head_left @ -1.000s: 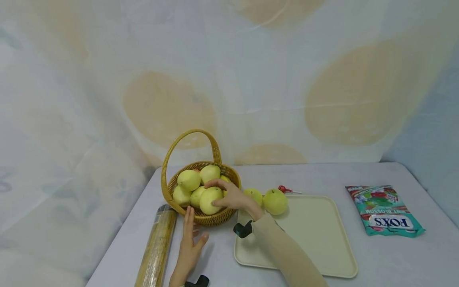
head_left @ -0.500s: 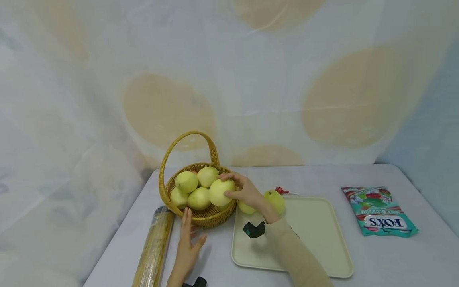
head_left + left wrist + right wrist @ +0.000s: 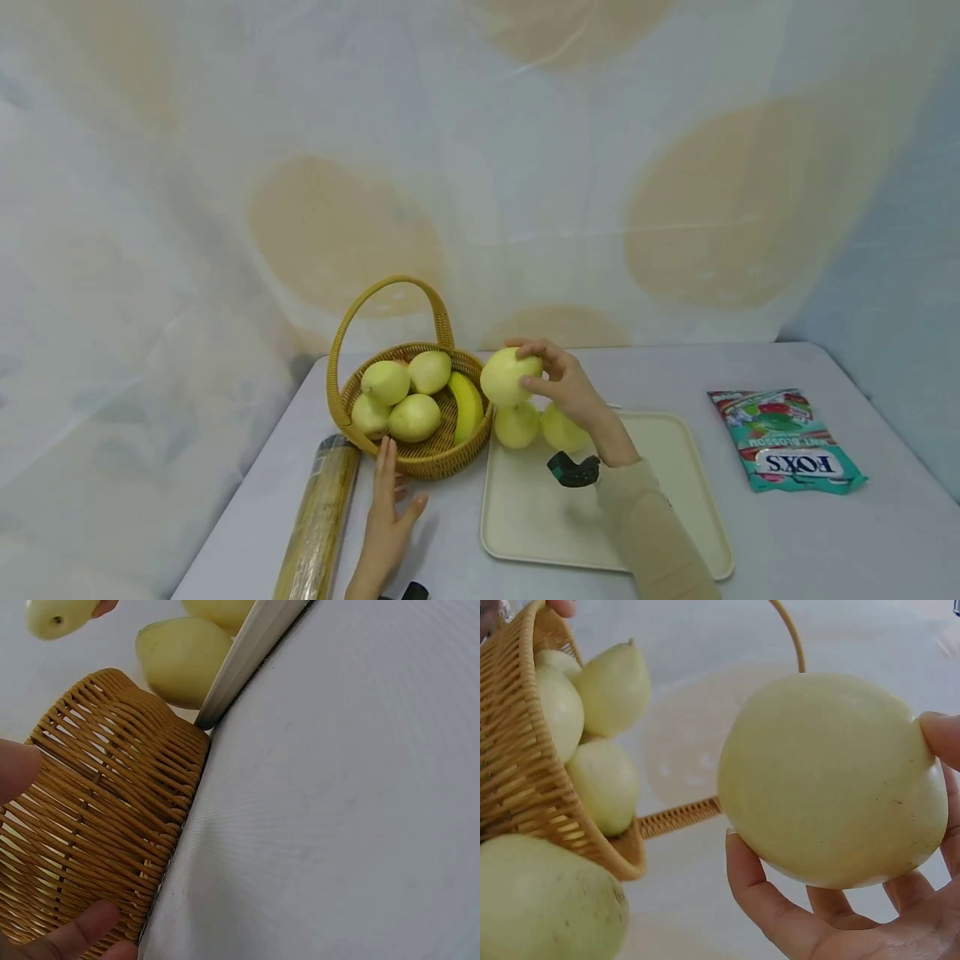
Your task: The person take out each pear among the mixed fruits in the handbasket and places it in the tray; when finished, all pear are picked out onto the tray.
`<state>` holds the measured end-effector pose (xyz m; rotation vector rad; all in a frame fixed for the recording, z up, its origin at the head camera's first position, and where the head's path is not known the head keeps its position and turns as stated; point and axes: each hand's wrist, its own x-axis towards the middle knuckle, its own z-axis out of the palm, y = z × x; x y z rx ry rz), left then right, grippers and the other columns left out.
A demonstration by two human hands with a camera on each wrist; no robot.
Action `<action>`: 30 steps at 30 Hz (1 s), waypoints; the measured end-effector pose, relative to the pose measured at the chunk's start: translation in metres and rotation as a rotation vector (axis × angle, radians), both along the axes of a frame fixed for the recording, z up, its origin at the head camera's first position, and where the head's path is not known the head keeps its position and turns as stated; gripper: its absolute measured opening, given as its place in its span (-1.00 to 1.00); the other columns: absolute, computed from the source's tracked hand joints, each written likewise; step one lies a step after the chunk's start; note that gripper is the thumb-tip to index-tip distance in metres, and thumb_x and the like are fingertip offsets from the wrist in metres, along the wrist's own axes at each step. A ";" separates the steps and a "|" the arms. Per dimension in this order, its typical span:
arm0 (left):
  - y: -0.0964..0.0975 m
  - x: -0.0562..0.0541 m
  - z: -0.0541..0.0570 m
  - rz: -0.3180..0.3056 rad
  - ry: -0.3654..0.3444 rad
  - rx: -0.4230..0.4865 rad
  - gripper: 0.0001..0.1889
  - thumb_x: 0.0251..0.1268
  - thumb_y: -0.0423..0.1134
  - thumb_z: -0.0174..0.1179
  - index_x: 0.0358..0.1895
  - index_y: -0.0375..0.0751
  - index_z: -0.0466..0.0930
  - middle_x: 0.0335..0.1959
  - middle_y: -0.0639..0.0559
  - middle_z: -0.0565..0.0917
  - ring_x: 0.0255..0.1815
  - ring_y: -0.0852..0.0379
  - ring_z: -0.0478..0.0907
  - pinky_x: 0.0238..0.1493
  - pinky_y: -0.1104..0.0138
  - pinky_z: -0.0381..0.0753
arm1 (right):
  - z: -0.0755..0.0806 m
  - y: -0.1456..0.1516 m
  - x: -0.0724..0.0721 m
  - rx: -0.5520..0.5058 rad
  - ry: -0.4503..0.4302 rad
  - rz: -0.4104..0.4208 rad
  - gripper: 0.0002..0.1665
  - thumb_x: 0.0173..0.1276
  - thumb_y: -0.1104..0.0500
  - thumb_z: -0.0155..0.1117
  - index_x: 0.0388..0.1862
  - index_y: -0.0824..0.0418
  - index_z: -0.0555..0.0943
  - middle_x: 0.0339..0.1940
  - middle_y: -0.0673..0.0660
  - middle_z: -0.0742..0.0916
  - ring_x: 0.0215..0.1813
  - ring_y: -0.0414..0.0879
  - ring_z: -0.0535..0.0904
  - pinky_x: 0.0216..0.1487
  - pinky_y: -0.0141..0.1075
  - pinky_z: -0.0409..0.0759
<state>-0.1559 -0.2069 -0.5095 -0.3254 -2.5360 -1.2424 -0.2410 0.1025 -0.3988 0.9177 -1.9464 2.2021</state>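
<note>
My right hand [image 3: 566, 387] holds a pale yellow-green pear [image 3: 510, 377] in the air, thumb and fingers around its sides. In the right wrist view this pear [image 3: 832, 780] fills the middle. Below it two more pears, one on the left [image 3: 516, 427] and one on the right [image 3: 562, 429], are at the tray's back left corner. At the front of the wicker basket [image 3: 450, 462] my left hand [image 3: 384, 525] has its fingers extended, fingertips at the rim. Several pears [image 3: 415, 418] and a banana [image 3: 467, 408] lie inside the basket.
The beige tray [image 3: 585, 533] lies right of the basket. A long wrapped yellowish bundle [image 3: 318, 517] is left of my left hand. A teal candy bag [image 3: 787, 442] lies far right. The basket's tall handle [image 3: 390, 283] arches above the fruit.
My right hand has lifted the pear out of the basket and carried it right, over the tray's back left corner. The banana has come into fuller view. My left hand stays at the basket.
</note>
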 end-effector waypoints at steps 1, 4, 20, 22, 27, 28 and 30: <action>0.000 0.000 0.001 0.002 -0.001 0.001 -0.08 0.27 -0.34 0.23 0.57 -0.20 -0.18 0.58 -0.26 -0.16 0.16 -0.21 0.48 0.02 0.02 0.55 | -0.001 0.003 0.000 0.000 0.006 -0.007 -0.72 0.32 0.32 0.25 -0.03 0.09 0.52 0.35 0.13 0.53 0.35 -0.23 0.39 0.23 -0.42 0.44; 0.001 0.000 0.002 0.000 -0.005 0.001 -0.08 0.26 -0.35 0.24 0.57 -0.20 -0.18 0.58 -0.28 -0.16 0.16 -0.22 0.47 0.02 0.02 0.54 | -0.002 0.012 0.002 -0.006 0.010 -0.029 -0.72 0.31 0.33 0.25 -0.02 0.11 0.52 0.33 0.02 0.55 0.33 -0.24 0.40 0.19 -0.44 0.47; 0.000 -0.002 0.000 -0.012 0.004 -0.001 -0.08 0.27 -0.34 0.23 0.57 -0.18 -0.19 0.58 -0.28 -0.16 0.16 -0.23 0.48 0.00 0.04 0.55 | -0.019 0.068 0.015 -0.042 -0.040 -0.180 -0.66 0.36 0.40 0.16 0.03 0.07 0.51 0.28 -0.20 0.54 0.22 -0.25 0.44 0.04 -0.50 0.57; 0.000 -0.002 -0.001 -0.011 0.003 -0.004 -0.08 0.28 -0.34 0.22 0.58 -0.17 -0.20 0.58 -0.28 -0.16 0.16 -0.23 0.49 -0.01 0.04 0.55 | -0.022 0.074 0.016 -0.029 -0.051 -0.212 -0.67 0.36 0.39 0.16 0.04 0.10 0.50 0.28 -0.20 0.53 0.22 -0.26 0.44 0.03 -0.51 0.56; 0.000 -0.002 -0.001 -0.012 0.010 -0.007 -0.08 0.28 -0.33 0.23 0.57 -0.18 -0.19 0.58 -0.29 -0.16 0.15 -0.22 0.49 0.00 0.03 0.55 | -0.032 0.088 0.020 -0.017 -0.063 -0.257 -0.67 0.38 0.38 0.15 0.10 0.25 0.45 0.29 -0.19 0.52 0.24 -0.29 0.44 0.03 -0.50 0.56; -0.001 -0.002 -0.001 -0.012 0.015 -0.006 -0.08 0.28 -0.33 0.23 0.57 -0.19 -0.19 0.58 -0.29 -0.15 0.15 -0.22 0.49 -0.01 0.03 0.56 | -0.034 0.090 0.020 -0.020 -0.063 -0.260 -0.67 0.38 0.39 0.14 0.11 0.27 0.44 0.29 -0.18 0.52 0.25 -0.30 0.44 0.03 -0.49 0.57; -0.001 -0.002 0.000 -0.012 0.020 -0.005 -0.08 0.27 -0.33 0.23 0.57 -0.19 -0.18 0.58 -0.29 -0.15 0.15 -0.22 0.50 -0.01 0.04 0.56 | -0.037 0.094 0.021 -0.026 -0.065 -0.267 -0.66 0.38 0.40 0.13 0.12 0.30 0.43 0.29 -0.16 0.53 0.23 -0.30 0.44 0.00 -0.48 0.59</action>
